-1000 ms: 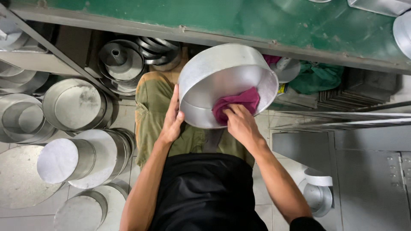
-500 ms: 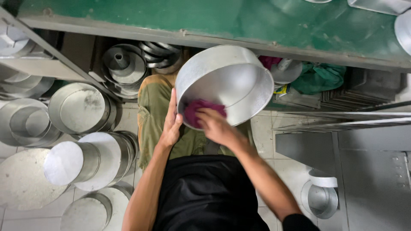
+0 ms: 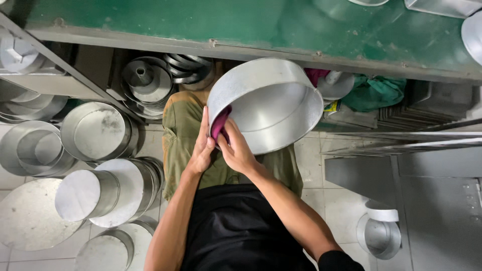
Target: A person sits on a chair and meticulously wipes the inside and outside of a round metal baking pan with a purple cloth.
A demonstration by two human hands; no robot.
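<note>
A round aluminium pan (image 3: 281, 108) with tall walls is held tilted over my lap, its open side facing me. My left hand (image 3: 202, 148) grips its outer wall at the left rim. My right hand (image 3: 236, 149) presses a magenta cloth (image 3: 220, 123) against the inner wall at that same left side. Most of the cloth is hidden between my fingers and the rim. My olive trousers (image 3: 181, 135) and black shirt (image 3: 236, 231) lie below.
A green workbench (image 3: 251, 25) edge runs across the top. Stacks of round metal pans (image 3: 95, 133) and lids (image 3: 75, 195) crowd the floor at left. Ring moulds (image 3: 145, 80) sit under the bench. A small pan (image 3: 379, 236) stands at lower right, a green cloth (image 3: 374, 93) at right.
My right hand has slid the cloth from the right-middle of the pan's inside across to the left rim, beside my left hand. The pan has tipped slightly.
</note>
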